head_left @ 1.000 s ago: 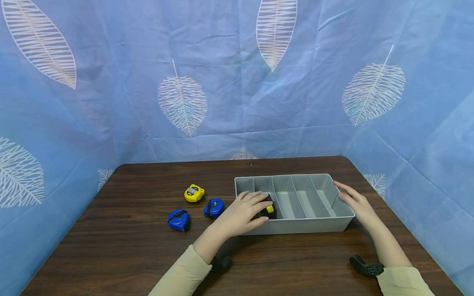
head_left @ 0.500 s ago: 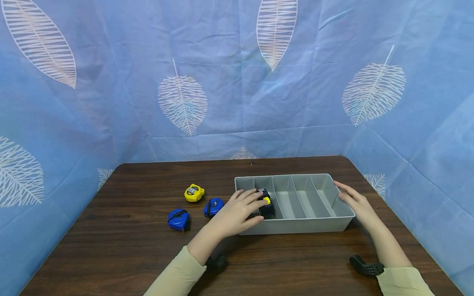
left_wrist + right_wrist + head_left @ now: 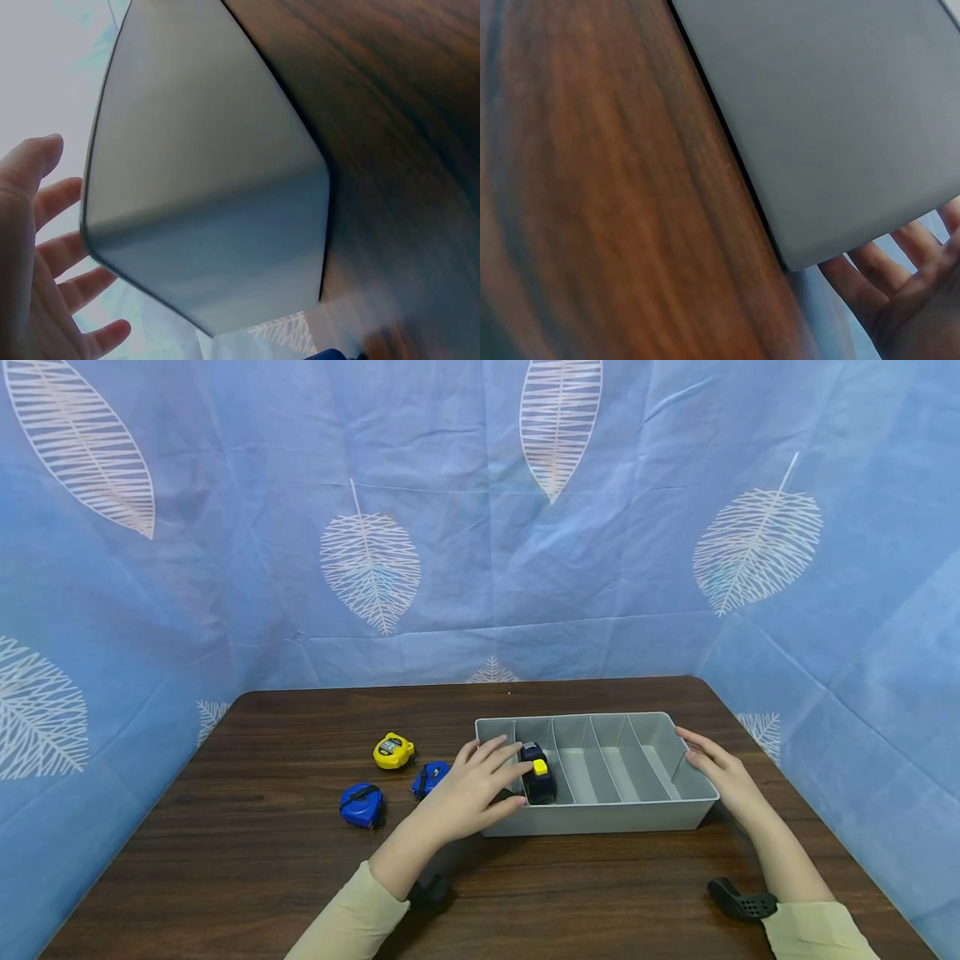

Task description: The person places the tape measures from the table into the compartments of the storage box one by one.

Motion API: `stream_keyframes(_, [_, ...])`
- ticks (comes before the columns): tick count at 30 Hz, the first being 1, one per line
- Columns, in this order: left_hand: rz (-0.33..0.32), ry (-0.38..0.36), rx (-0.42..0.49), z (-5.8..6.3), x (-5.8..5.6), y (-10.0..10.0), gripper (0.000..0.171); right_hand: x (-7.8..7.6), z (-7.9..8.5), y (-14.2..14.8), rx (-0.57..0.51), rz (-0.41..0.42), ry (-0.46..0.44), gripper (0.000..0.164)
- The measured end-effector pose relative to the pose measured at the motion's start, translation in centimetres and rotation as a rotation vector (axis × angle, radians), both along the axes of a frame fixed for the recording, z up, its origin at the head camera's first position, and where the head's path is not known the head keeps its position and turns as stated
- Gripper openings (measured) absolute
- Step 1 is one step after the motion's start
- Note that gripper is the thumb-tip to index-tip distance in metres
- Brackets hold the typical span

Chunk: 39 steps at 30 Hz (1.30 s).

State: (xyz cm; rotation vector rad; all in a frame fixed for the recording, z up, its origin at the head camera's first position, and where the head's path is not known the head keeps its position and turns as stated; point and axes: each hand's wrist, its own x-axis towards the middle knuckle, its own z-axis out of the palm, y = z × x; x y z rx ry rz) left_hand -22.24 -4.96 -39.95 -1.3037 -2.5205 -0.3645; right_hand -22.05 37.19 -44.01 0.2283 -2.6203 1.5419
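A grey divided tray (image 3: 600,817) stands on the table. Dark blue and black, with a yellow button, a tape measure (image 3: 542,787) sits in its second compartment from the left. My left hand (image 3: 472,789) hovers at the tray's left end, fingers spread, fingertips beside that tape measure. Part of a dark thing (image 3: 512,795) shows in the leftmost compartment under the hand. At the tray's right end wall, my right hand (image 3: 727,781) touches the rim with fairly straight fingers. In the right wrist view its fingers (image 3: 875,268) lie along the wall's outer side.
Left of the tray lie a yellow tape measure (image 3: 393,751) and two blue tape measures (image 3: 362,806), one partly behind my left hand. The dark wooden table (image 3: 247,827) meets a blue leaf-patterned cloth (image 3: 450,568) behind. The tray's three right compartments hold nothing visible.
My left hand has let go of the dark tape measure and drawn back slightly to the left, showing more of it in the second compartment. The right hand and the tray have stayed put.
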Motion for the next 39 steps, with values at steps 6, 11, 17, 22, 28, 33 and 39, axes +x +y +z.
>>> stream_keyframes(6, [-0.005, 0.006, 0.024, 0.5, 0.2, -0.6, 0.051, -0.1, 0.0, 0.0, 0.007, -0.003, 0.002, 0.053])
stream_keyframes(11, [0.003, -0.013, 0.055, 1.0, 0.3, -1.3, 0.053, 0.0, 0.1, 0.0, 0.006, -0.007, -0.011, 0.053])
stream_keyframes(17, [0.041, -0.022, 0.082, 1.6, 0.6, -2.3, 0.055, 0.1, 0.2, -0.1, 0.012, -0.009, -0.017, 0.054])
stream_keyframes(22, [0.068, -0.036, 0.126, 1.8, 0.5, -3.5, 0.057, 0.1, 0.2, -0.1, 0.010, -0.004, -0.009, 0.053])
stream_keyframes(28, [0.114, -0.046, 0.171, 2.0, 0.3, -5.2, 0.059, 0.1, 0.1, -0.1, 0.012, -0.007, -0.014, 0.054])
stream_keyframes(33, [0.135, -0.052, 0.210, 2.3, 0.0, -6.6, 0.059, 0.1, 0.0, 0.0, 0.006, -0.002, -0.005, 0.054])
stream_keyframes(39, [0.145, -0.066, 0.246, 2.5, -0.6, -8.0, 0.060, 0.0, -0.2, 0.1, 0.006, -0.002, 0.009, 0.055])
